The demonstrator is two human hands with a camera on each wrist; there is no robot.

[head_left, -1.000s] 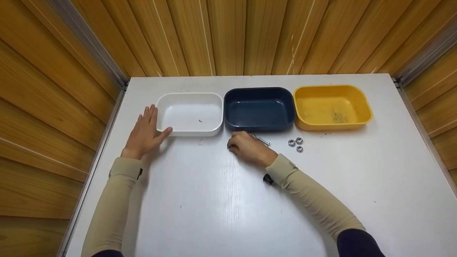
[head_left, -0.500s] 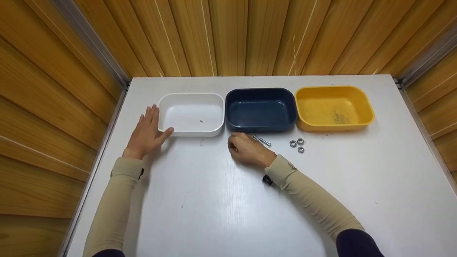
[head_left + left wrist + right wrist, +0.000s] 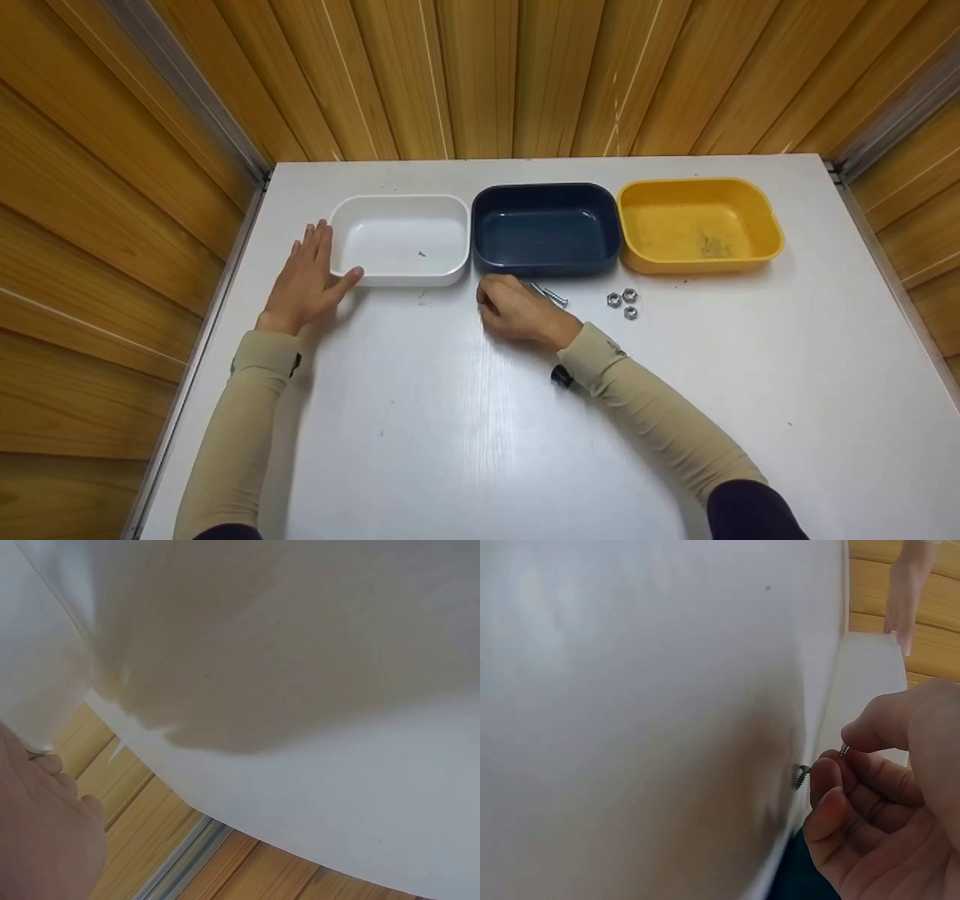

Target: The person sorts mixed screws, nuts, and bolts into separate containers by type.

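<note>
Right hand [image 3: 521, 309]: grip pinching a screw [image 3: 844, 751], just in front of the blue tray [image 3: 547, 268].
Second screw [image 3: 802, 777]: just beside that hand; contact unclear.
Left hand [image 3: 301, 283]: grip spread, fingers straight, against the left end of the white tray [image 3: 405, 280].
Bolts [image 3: 556, 298]: two visible, on the bench [image 3: 465, 420], beside the right hand.
Nuts [image 3: 630, 295]: three, clustered, near the yellow tray [image 3: 701, 266].
</note>
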